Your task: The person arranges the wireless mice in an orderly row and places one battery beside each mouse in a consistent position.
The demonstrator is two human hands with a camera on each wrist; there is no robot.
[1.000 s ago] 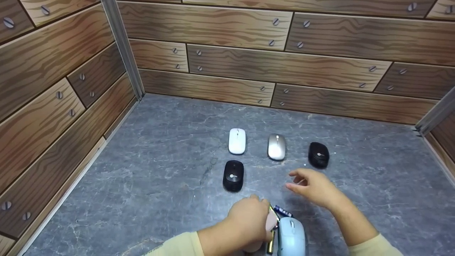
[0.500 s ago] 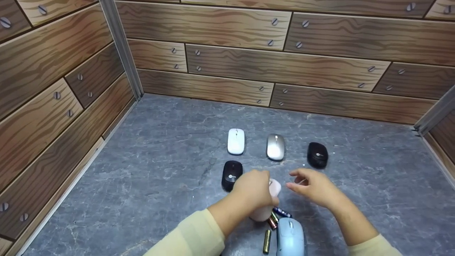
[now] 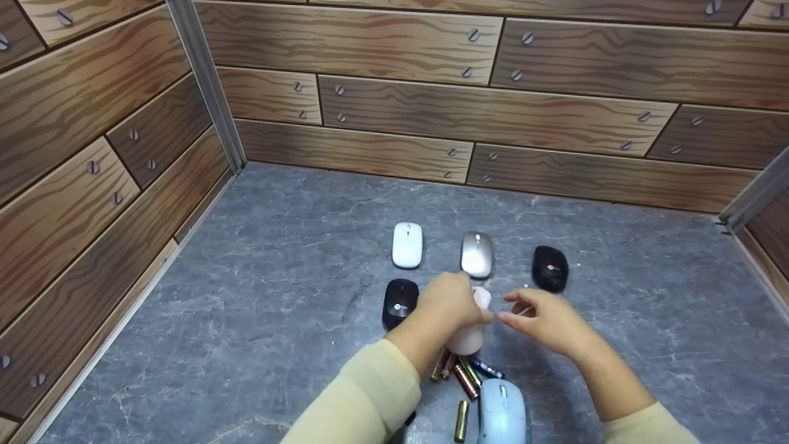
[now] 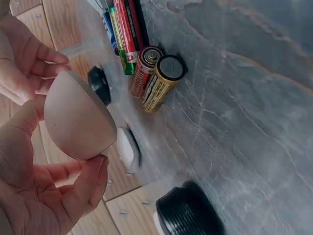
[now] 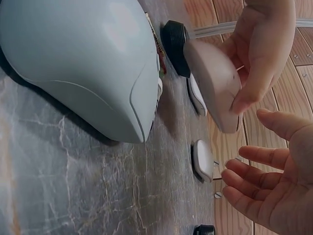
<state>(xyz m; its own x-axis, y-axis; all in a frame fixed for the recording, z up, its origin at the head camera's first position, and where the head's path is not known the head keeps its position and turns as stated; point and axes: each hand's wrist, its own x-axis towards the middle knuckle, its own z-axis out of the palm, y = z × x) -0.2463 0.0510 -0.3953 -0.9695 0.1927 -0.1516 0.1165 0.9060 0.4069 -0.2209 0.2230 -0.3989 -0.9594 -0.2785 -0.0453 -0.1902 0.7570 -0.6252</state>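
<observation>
My left hand [image 3: 447, 305] holds a pale pink computer mouse [image 3: 468, 341] above the table. In the left wrist view, thumb and fingers pinch the mouse [image 4: 78, 117] by its sides, and it is raised off the surface. My right hand [image 3: 542, 320] hovers just right of it, fingers loosely bent and holding nothing; the right wrist view has a small gap between this hand [image 5: 274, 176] and the pink mouse [image 5: 215, 83]. Several loose batteries [image 3: 465, 381] lie below the pink mouse, next to a light blue mouse [image 3: 502, 410] at the near edge.
Behind the hands lie a white mouse [image 3: 407, 245], a silver mouse [image 3: 476, 254] and a black mouse [image 3: 550, 269]. Another black mouse [image 3: 399, 302] is partly covered by my left hand. Wood-patterned walls [image 3: 370, 102] bound the grey marbled table [image 3: 296, 296]. A small dark object shows beside the left sleeve.
My left hand has lifted the pink mouse from beside the batteries and carried it away from me, close to the right hand. More batteries are uncovered. The right hand has barely moved.
</observation>
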